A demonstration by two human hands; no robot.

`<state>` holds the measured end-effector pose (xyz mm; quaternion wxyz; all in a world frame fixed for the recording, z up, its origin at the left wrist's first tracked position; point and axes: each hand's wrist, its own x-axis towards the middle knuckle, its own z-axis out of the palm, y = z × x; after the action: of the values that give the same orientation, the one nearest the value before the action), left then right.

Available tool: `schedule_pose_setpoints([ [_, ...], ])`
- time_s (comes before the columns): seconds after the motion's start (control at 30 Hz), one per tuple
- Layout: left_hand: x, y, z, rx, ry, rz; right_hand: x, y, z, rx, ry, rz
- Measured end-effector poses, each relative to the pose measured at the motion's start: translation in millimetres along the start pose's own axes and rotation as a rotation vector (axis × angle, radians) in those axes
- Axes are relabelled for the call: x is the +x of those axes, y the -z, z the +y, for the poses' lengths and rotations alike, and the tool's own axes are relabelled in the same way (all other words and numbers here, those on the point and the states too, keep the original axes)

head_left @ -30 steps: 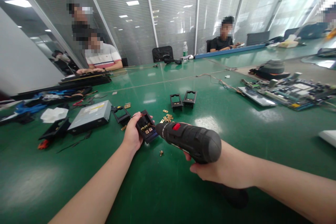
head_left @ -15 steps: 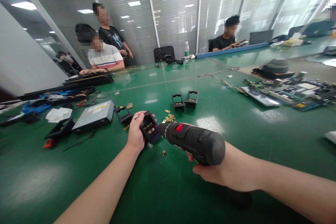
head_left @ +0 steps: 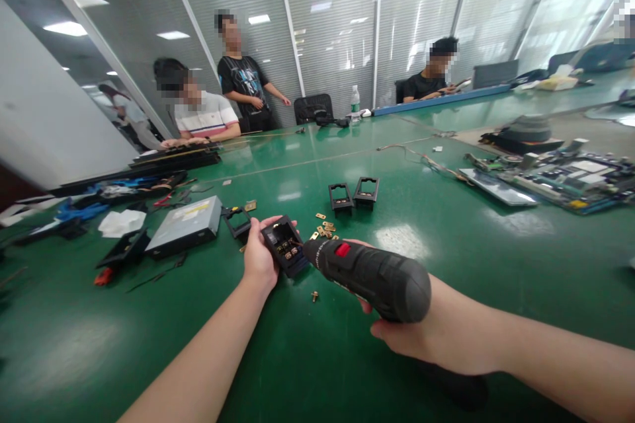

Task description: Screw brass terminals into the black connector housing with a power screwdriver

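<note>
Holding steady across the head view, the left hand [head_left: 258,256] keeps its grip closed around the small black plastic housing with brass contacts inside [head_left: 284,246], tilted up just left of the frame's centre, while the right hand [head_left: 421,337] stays wrapped around the black cordless electric screwdriver with a red switch [head_left: 370,271], whose nose meets the housing's right edge; the bit itself is too small to make out. Little has changed in the hands' work over the last second: housing and driver remain pressed together in the same pose, which suggests the driving at one of the brass contacts is still going on rather than finished. What differs is mostly the framing, as everything sits a little lower and further right than before, and the standing person in a black printed shirt [head_left: 245,89] at upper left has come further into view beside the seated person in a striped polo [head_left: 206,117]. On the green counter [head_left: 297,357] the loose brass screw [head_left: 314,295], the scattered brass tabs [head_left: 325,228], the two empty black frames [head_left: 353,194] and the grey optical drive [head_left: 186,226] lie as they did.
</note>
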<state>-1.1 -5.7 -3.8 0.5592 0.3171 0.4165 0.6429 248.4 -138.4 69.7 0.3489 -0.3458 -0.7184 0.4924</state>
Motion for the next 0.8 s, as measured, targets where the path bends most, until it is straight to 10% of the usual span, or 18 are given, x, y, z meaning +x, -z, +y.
schedule_pose_setpoints([
  [0.8, -2.8, -4.1, 2.4, 0.117, 0.167, 0.033, 1.4, 1.2, -7.5, -0.043, -0.046, -0.031],
])
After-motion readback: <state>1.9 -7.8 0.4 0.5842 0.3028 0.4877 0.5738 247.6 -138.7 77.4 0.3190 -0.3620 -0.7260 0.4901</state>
